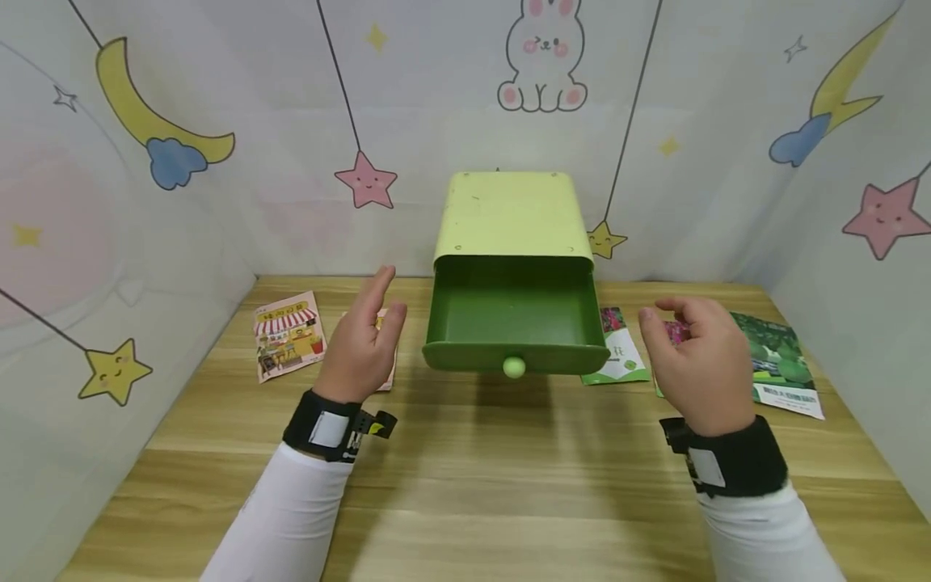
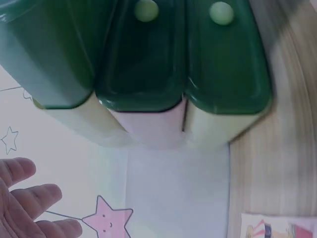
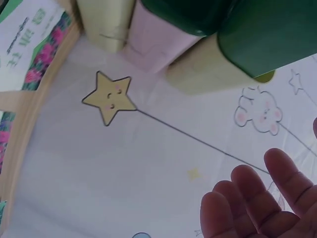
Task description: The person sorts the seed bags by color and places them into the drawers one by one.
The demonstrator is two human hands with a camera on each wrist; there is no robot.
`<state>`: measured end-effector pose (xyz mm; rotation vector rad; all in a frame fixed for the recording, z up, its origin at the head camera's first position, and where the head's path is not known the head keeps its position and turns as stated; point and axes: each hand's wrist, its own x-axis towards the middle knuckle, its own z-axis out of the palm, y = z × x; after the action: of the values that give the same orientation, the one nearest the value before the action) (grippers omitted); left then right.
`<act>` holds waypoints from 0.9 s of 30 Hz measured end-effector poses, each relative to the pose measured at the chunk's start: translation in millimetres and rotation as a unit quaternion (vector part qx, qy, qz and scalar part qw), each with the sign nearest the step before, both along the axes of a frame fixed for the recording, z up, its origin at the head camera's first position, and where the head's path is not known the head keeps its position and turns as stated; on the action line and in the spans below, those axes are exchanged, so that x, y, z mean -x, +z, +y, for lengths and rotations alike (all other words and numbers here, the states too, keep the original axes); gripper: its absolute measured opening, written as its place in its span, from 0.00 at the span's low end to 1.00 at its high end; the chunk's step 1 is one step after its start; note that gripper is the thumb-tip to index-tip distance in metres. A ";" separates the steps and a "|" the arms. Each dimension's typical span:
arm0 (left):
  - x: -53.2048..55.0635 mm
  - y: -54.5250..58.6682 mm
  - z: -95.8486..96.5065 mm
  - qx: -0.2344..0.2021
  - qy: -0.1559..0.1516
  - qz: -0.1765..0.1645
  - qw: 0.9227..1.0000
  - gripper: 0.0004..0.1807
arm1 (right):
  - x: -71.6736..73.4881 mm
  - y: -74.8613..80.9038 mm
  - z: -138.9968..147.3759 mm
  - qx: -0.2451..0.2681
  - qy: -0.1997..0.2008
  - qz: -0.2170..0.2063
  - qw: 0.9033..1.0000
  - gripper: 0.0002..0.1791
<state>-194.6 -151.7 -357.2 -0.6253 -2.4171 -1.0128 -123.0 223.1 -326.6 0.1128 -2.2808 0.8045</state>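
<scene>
A small drawer cabinet (image 1: 513, 214) with a pale yellow top stands by the back wall. Its green top drawer (image 1: 516, 356) is pulled out, and the bare green floor of it shows. In the left wrist view two lower drawers (image 2: 141, 64) with round knobs sit closed below it. My left hand (image 1: 361, 343) is held in the air left of the drawer, fingers extended and thumb apart. To the drawer's right hovers my right hand (image 1: 701, 364), fingers loosely bent and holding nothing. Neither hand touches the cabinet.
A card with a striped-awning shop (image 1: 289, 335) lies on the left of the wooden table (image 1: 509, 501); another is partly behind my left hand. Several flower and plant packets, among them a green one (image 1: 777, 356), lie at the right. Printed cloth walls (image 1: 291, 226) enclose the table.
</scene>
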 end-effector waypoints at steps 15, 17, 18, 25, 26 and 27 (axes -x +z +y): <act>1.1 -8.9 -13.2 0.096 0.059 -0.085 0.990 0.35 | 19.4 -22.0 38.3 -0.037 -0.040 -0.169 0.984 0.32; 2.0 -9.8 -13.8 0.104 0.064 -0.090 0.988 0.35 | 22.4 -26.8 43.9 -0.042 -0.052 -0.196 0.978 0.36; 2.4 -10.3 -14.0 0.108 0.066 -0.094 0.988 0.35 | 23.6 -29.2 47.0 -0.044 -0.058 -0.211 0.975 0.37; 3.3 -15.0 -16.2 0.132 0.080 -0.136 0.979 0.37 | 29.6 -46.5 76.2 -0.053 -0.095 -0.298 0.948 0.43; 3.5 -15.7 -16.7 0.134 0.080 -0.141 0.978 0.37 | 30.1 -48.9 80.8 -0.054 -0.100 -0.305 0.945 0.43; 3.8 -16.3 -17.1 0.135 0.081 -0.145 0.977 0.37 | 30.5 -51.0 85.3 -0.056 -0.105 -0.311 0.943 0.44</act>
<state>-198.4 -168.9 -373.4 -0.3782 -2.8399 -0.7571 -153.4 308.4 -377.6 -0.3832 -2.8665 0.6549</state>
